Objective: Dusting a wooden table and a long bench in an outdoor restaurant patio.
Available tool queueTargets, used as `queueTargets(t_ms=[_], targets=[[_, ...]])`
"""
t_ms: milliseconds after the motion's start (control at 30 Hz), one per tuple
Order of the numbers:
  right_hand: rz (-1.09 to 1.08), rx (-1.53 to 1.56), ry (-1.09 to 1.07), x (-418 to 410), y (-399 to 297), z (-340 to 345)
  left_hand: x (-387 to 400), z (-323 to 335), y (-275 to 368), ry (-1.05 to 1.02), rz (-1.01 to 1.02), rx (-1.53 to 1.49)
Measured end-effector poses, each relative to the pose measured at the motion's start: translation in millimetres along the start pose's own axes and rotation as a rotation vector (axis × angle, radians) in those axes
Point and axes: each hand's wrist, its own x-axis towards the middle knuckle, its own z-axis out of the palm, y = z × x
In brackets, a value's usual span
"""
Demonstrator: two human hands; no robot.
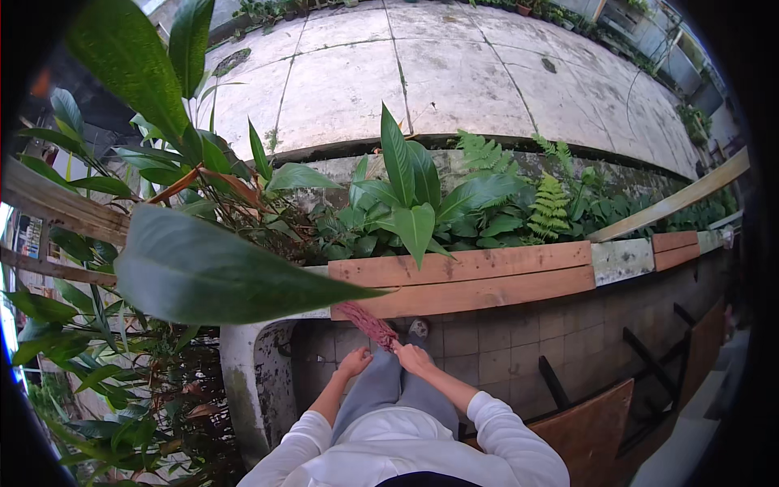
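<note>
A dusty-red duster [368, 325], its head made of shaggy strands, is gripped at its near end by my right hand [414, 358]. The far end of the duster reaches the front edge of a reddish-brown plank seat [462, 277] on a low wall. To the left, my left hand [355, 362] hovers above my grey trousers [368, 395], fingers loosely bent and nothing visible in them. A broad green leaf [225, 271] hangs close to the camera, covering the left part of the planks and the tip of the duster.
Behind the planks runs a planting bed with ferns [548, 210] and leafy plants [411, 176]. A pale concrete slab yard [438, 79] lies beyond. Wooden rails [675, 198] slant at both sides. Wooden tabletops [587, 420] with black legs stand at right on the tiled floor [505, 347].
</note>
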Motion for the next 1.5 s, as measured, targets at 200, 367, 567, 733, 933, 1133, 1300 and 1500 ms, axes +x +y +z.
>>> queueTargets(t_ms=[200,367,567,733,933,1133,1300,1500], targets=[[0.157,0.012,0.077,-13.4,44.8,-14.7,34.3,9.8,-23.1,0.051,-0.057,0.208],[0.245,0.100,0.188,-13.6,48.1,14.6,28.8,13.2,6.2,0.129,-0.015,0.014],[0.074,0.105,0.039,14.5,10.4,41.1,31.7,14.7,-37.5,-0.051,-0.059,0.147],[0.172,0.144,0.193,12.4,42.6,35.3,45.5,0.8,-39.6,-0.071,-0.185,0.266],[0.178,0.274,0.201,11.1,45.0,37.5,88.0,3.0,-16.7,-0.008,-0.092,0.338],[0.084,0.210,0.115,29.5,42.0,22.3,138.5,15.3,-9.6,-0.160,-0.198,0.422],[0.144,0.241,0.178,23.7,66.5,23.5,148.4,39.7,-24.1,-0.093,-0.112,0.224],[-0.071,0.366,0.489,34.1,65.7,73.4,157.5,40.4,-31.3,-0.114,-0.242,0.322]])
